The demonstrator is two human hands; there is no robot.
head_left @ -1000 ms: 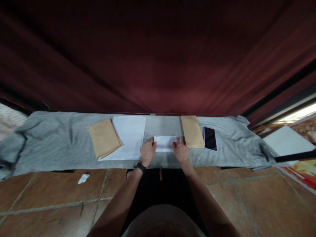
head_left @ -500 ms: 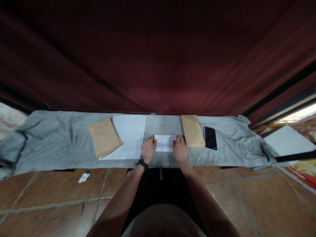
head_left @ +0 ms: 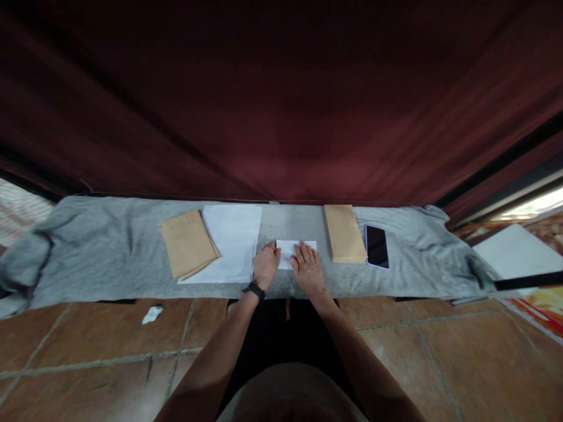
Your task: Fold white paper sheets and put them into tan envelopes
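Observation:
A folded sheet of white paper (head_left: pixel 285 252) lies on the grey cloth in front of me. At its left end my left hand (head_left: pixel 265 265) is closed, thumb and curled fingers gripping the edge. My right hand (head_left: pixel 308 272) rests flat on the right half of the paper with its fingers spread, hiding part of it. Left of my hands is a stack of white paper sheets (head_left: pixel 233 243), partly under brown envelopes (head_left: pixel 188 243). A neat pile of brown envelopes (head_left: pixel 345 234) sits to the right of my right hand.
A phone (head_left: pixel 377 246) with a dark screen lies right of the envelope pile. The grey cloth (head_left: pixel 118 246) covers the long narrow table. A dark red curtain (head_left: pixel 281 117) hangs behind it. Crumpled white tissue (head_left: pixel 152 315) is on the tiled floor.
My right hand has moved left from the paper's right end onto its surface, and its fingers have flattened out. My left hand stays at the left end.

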